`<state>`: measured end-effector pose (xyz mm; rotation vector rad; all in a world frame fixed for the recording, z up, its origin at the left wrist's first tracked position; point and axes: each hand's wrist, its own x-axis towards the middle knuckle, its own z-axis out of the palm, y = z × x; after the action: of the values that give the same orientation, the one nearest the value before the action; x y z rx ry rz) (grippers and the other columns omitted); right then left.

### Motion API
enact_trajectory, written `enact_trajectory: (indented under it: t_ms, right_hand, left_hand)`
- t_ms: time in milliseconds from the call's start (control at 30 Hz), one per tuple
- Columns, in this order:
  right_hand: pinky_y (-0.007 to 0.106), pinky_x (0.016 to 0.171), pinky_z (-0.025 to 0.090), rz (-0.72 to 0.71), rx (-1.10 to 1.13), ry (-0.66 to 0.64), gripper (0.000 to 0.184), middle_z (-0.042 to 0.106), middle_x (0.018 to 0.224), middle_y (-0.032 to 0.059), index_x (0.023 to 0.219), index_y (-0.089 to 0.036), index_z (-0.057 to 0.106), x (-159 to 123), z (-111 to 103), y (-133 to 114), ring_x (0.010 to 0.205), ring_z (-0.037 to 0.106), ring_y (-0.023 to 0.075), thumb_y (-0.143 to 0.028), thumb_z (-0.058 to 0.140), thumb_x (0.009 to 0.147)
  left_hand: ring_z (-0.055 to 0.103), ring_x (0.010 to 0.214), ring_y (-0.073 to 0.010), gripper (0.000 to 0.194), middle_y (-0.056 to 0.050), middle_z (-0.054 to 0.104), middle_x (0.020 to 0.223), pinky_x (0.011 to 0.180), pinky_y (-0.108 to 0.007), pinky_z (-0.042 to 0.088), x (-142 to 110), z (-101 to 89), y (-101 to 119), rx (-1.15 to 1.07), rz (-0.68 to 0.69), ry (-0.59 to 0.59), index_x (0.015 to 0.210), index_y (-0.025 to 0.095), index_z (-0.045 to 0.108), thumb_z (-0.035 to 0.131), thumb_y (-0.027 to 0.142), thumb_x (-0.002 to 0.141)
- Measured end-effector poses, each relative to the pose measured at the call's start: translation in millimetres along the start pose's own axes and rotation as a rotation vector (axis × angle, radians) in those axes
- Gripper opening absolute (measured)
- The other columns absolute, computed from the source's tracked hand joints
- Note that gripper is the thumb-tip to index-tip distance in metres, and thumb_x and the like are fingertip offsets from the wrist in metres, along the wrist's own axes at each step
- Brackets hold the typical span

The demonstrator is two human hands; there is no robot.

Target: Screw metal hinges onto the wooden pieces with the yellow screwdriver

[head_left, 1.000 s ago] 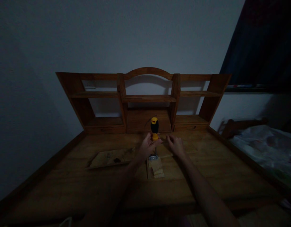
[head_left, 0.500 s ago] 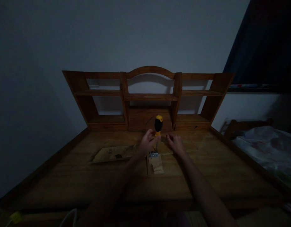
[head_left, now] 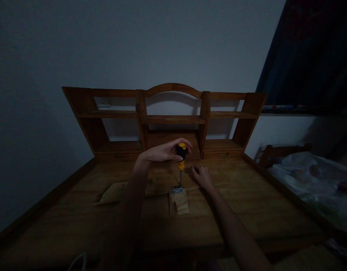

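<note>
The left hand [head_left: 163, 151] grips an upright screwdriver [head_left: 181, 165], a metal fitting [head_left: 177, 190] beneath; I can't tell whether the curled right hand [head_left: 202, 177] holds anything.

I can count one left hand [head_left: 163, 151], one right hand [head_left: 202, 177], one screwdriver [head_left: 181, 154], one hinge [head_left: 177, 190], at least two wood pieces [head_left: 180, 206], one shelf [head_left: 173, 119], two drawers [head_left: 222, 154], one desk [head_left: 264, 199] and one curtain [head_left: 292, 64].

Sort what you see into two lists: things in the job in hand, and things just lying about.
In the job:
screwdriver, in the left hand
metal hinge, at the screwdriver's tip
small wooden block, at the hinge
jagged-ended board, probably

Lying about, it seems:
white cord, bottom edge
translucent plastic sheeting, right
</note>
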<state>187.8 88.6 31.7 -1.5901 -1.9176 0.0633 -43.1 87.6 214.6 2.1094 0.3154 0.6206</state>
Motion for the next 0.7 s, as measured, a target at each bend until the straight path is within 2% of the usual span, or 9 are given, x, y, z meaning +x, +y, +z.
enact_trajectory:
  t_ms: [67, 133, 200, 300, 400, 500, 567, 633, 700]
  right_hand:
    - [0.024, 0.061, 0.034, -0.017, 0.000, -0.006, 0.042, 0.074, 0.076, 0.0084, 0.082, -0.019, 0.072, 0.2, 1.3, 0.0, 0.068, 0.066, 0.0167, -0.038, 0.039, 0.100]
    - [0.025, 0.061, 0.034, -0.023, 0.001, -0.006, 0.042, 0.073, 0.074, 0.0086, 0.079, -0.018, 0.071, 0.7, 2.2, 0.4, 0.067, 0.066, 0.0168, -0.038, 0.040, 0.099]
    - [0.025, 0.060, 0.033, -0.025, 0.006, -0.004, 0.041, 0.073, 0.074, 0.0091, 0.078, -0.018, 0.071, 1.1, 2.6, 0.7, 0.068, 0.065, 0.0172, -0.037, 0.041, 0.099]
    - [0.025, 0.060, 0.032, -0.038, 0.024, -0.004, 0.038, 0.073, 0.074, 0.0085, 0.078, -0.018, 0.070, 1.0, 2.2, 1.1, 0.068, 0.066, 0.0172, -0.036, 0.042, 0.098]
    - [0.025, 0.060, 0.032, -0.048, 0.044, -0.003, 0.038, 0.073, 0.073, 0.0076, 0.077, -0.018, 0.069, 1.0, 2.1, 2.1, 0.068, 0.066, 0.0166, -0.034, 0.042, 0.098]
    - [0.025, 0.060, 0.032, -0.045, 0.056, 0.000, 0.040, 0.072, 0.073, 0.0074, 0.076, -0.017, 0.069, 1.6, 3.0, 3.7, 0.068, 0.066, 0.0164, -0.035, 0.041, 0.098]
    - [0.025, 0.060, 0.032, -0.046, 0.061, -0.001, 0.041, 0.072, 0.072, 0.0073, 0.075, -0.017, 0.069, 2.0, 3.5, 4.7, 0.066, 0.065, 0.0164, -0.036, 0.041, 0.098]
    - [0.025, 0.060, 0.032, -0.050, 0.067, -0.004, 0.040, 0.072, 0.072, 0.0072, 0.076, -0.017, 0.070, 2.3, 3.5, 5.2, 0.066, 0.064, 0.0164, -0.036, 0.041, 0.098]
    - [0.025, 0.060, 0.032, -0.055, 0.074, -0.010, 0.039, 0.072, 0.072, 0.0074, 0.077, -0.017, 0.070, 2.4, 2.9, 5.2, 0.067, 0.064, 0.0165, -0.036, 0.042, 0.097]
  left_hand:
    - [0.057, 0.117, -0.0232, 0.051, -0.012, 0.062, 0.122, 0.098, -0.037, 0.045, -3.3, -3.2, 5.7, 0.060, -0.017, -0.036, 0.129, 0.021, 0.052, 0.071, 0.032, 0.083]
    - [0.058, 0.114, -0.0218, 0.049, -0.009, 0.061, 0.120, 0.095, -0.035, 0.046, -3.6, -1.9, 8.0, 0.161, -0.051, -0.002, 0.128, 0.022, 0.050, 0.068, 0.035, 0.085]
    - [0.060, 0.105, -0.0210, 0.047, -0.006, 0.062, 0.112, 0.090, -0.033, 0.047, 0.4, 4.7, 6.9, 0.355, -0.088, 0.129, 0.120, 0.022, 0.052, 0.071, 0.042, 0.082]
    - [0.059, 0.095, -0.0221, 0.045, -0.005, 0.061, 0.103, 0.086, -0.035, 0.047, 12.4, 21.1, 0.6, 0.692, -0.134, 0.398, 0.108, 0.021, 0.052, 0.069, 0.053, 0.081]
    - [0.059, 0.097, -0.0231, 0.035, -0.007, 0.059, 0.106, 0.090, -0.037, 0.046, 24.0, 34.6, -5.7, 0.815, -0.131, 0.520, 0.106, 0.021, 0.051, 0.055, 0.053, 0.092]
    - [0.058, 0.101, -0.0213, 0.025, -0.007, 0.059, 0.109, 0.096, -0.037, 0.044, 27.0, 34.5, -6.5, 0.741, -0.069, 0.468, 0.105, 0.021, 0.052, 0.050, 0.044, 0.095]
    - [0.058, 0.104, -0.0193, 0.020, -0.005, 0.060, 0.111, 0.098, -0.035, 0.044, 23.2, 27.8, -4.1, 0.618, -0.032, 0.355, 0.108, 0.022, 0.053, 0.050, 0.035, 0.094]
    - [0.058, 0.109, -0.0179, 0.023, -0.004, 0.060, 0.115, 0.098, -0.033, 0.045, 16.8, 19.2, -1.2, 0.480, -0.016, 0.235, 0.114, 0.023, 0.052, 0.050, 0.029, 0.092]
    - [0.058, 0.112, -0.0176, 0.027, -0.005, 0.060, 0.120, 0.097, -0.032, 0.046, 10.5, 12.1, 1.1, 0.392, -0.006, 0.164, 0.118, 0.023, 0.051, 0.050, 0.027, 0.092]
